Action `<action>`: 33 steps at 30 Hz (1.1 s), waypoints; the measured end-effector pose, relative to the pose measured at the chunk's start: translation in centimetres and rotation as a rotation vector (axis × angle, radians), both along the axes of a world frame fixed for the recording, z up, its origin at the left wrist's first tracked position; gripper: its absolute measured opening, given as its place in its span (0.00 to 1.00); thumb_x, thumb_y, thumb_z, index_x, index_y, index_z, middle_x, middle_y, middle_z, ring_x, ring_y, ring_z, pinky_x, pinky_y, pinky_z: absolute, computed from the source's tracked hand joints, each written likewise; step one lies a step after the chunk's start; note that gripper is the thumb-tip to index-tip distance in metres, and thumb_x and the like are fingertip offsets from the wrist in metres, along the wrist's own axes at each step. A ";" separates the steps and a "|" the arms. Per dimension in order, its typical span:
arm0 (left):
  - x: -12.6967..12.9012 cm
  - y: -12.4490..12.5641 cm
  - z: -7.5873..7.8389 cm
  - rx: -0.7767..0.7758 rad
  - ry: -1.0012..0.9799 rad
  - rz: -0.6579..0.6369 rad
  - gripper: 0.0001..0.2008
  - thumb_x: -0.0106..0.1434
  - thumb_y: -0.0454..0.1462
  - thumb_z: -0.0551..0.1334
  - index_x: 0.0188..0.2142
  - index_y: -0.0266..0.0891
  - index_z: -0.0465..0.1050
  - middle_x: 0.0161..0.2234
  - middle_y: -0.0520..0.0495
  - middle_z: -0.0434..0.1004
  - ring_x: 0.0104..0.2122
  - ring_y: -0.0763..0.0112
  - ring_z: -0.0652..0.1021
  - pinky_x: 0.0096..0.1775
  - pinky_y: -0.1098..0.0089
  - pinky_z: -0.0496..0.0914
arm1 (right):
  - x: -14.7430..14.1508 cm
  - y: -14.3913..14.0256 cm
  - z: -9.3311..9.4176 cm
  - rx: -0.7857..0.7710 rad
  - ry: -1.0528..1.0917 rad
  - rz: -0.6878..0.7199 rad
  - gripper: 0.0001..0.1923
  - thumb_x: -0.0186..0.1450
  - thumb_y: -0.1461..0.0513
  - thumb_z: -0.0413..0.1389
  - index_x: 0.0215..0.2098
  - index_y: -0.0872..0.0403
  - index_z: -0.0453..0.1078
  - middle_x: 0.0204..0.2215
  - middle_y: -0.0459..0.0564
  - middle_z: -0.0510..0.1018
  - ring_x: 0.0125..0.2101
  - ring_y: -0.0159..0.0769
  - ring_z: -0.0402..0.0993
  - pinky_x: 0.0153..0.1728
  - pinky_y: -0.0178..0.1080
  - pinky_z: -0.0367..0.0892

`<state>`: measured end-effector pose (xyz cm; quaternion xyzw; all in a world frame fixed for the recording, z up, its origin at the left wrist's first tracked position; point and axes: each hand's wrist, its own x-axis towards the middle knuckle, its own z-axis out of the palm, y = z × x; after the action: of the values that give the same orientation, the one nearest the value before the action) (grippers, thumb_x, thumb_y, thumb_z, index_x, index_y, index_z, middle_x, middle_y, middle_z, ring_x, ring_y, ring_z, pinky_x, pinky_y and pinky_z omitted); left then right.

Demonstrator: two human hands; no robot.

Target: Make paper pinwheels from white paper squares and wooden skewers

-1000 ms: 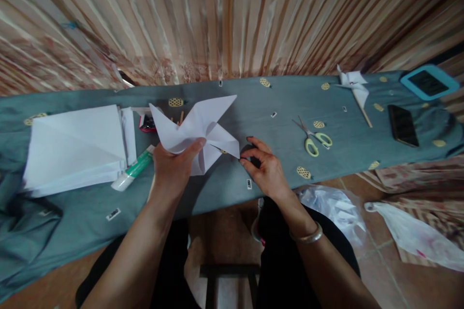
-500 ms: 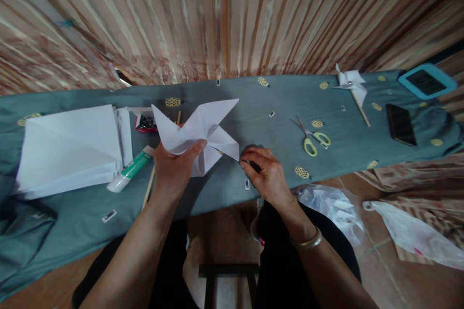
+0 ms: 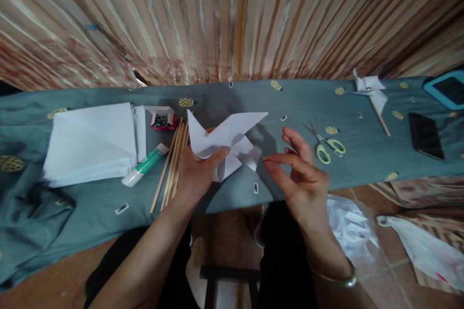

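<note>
Right hand lifted off the cloth since 0.5 s ago, now raised with fingers loosely spread, possibly pinching a small pin, just right of the pinwheel that the left hand grips above the cloth.

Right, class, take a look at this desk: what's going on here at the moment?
A person sits at a cloth-covered table. The left hand grips a folded white paper pinwheel at its middle. The right hand hovers just beside it, fingers pinched, perhaps on something tiny. Wooden sticks, a glue tube and scissors lie nearby.
</note>
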<state>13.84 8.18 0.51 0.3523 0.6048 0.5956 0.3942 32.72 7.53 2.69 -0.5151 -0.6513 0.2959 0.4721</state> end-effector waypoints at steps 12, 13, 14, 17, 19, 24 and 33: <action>0.8 -0.9 0.2 -0.051 -0.158 -0.126 0.21 0.49 0.38 0.73 0.43 0.35 0.78 0.34 0.47 0.84 0.33 0.65 0.81 0.36 0.68 0.75 | -3.2 -0.1 -0.5 0.110 -0.250 0.092 0.05 0.66 0.61 0.58 0.35 0.47 0.77 0.67 0.41 0.56 0.70 0.51 0.39 0.68 0.63 0.41; 0.7 -0.9 0.3 -0.053 -0.176 -0.133 0.21 0.49 0.38 0.73 0.44 0.35 0.78 0.35 0.46 0.84 0.33 0.65 0.81 0.36 0.68 0.75 | -3.3 -0.1 -0.5 0.119 -0.253 0.092 0.05 0.66 0.61 0.58 0.35 0.47 0.77 0.68 0.41 0.56 0.70 0.51 0.39 0.68 0.63 0.41; 0.7 -1.0 0.4 -0.052 -0.193 -0.138 0.21 0.49 0.38 0.73 0.44 0.36 0.78 0.35 0.47 0.84 0.33 0.65 0.81 0.36 0.68 0.75 | -3.3 -0.1 -0.5 0.129 -0.257 0.093 0.05 0.66 0.61 0.58 0.36 0.47 0.77 0.68 0.41 0.56 0.70 0.51 0.39 0.68 0.63 0.42; 0.7 -1.1 0.5 -0.040 -0.216 -0.152 0.22 0.49 0.37 0.73 0.45 0.36 0.78 0.36 0.47 0.84 0.34 0.65 0.81 0.37 0.68 0.76 | -3.5 -0.2 -0.6 0.163 -0.274 0.088 0.05 0.66 0.61 0.58 0.36 0.48 0.77 0.68 0.41 0.56 0.70 0.52 0.41 0.67 0.62 0.43; 0.6 -1.1 0.5 -0.039 -0.207 -0.166 0.22 0.49 0.37 0.73 0.45 0.37 0.78 0.37 0.47 0.84 0.36 0.64 0.82 0.39 0.68 0.75 | -3.5 -0.1 -0.8 0.190 -0.282 0.076 0.05 0.66 0.61 0.58 0.36 0.48 0.77 0.68 0.42 0.57 0.70 0.52 0.42 0.67 0.62 0.44; 0.7 -1.1 0.5 -0.036 -0.190 -0.167 0.23 0.49 0.37 0.72 0.46 0.36 0.78 0.40 0.47 0.84 0.38 0.64 0.82 0.42 0.67 0.75 | -3.5 0.0 -1.1 0.222 -0.288 0.061 0.05 0.65 0.62 0.58 0.36 0.50 0.78 0.67 0.44 0.58 0.69 0.51 0.43 0.67 0.61 0.45; 1.0 -1.1 0.8 -0.054 -0.170 -0.141 0.24 0.47 0.37 0.72 0.45 0.35 0.78 0.38 0.46 0.84 0.38 0.61 0.82 0.41 0.64 0.76 | -3.3 0.0 -1.1 0.210 -0.283 0.059 0.05 0.65 0.63 0.58 0.36 0.50 0.78 0.68 0.45 0.58 0.69 0.50 0.44 0.67 0.61 0.45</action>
<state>14.81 7.06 1.34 0.3314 0.5588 0.5778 0.4941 29.42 7.52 1.60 -0.4800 -0.7536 0.1644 0.4179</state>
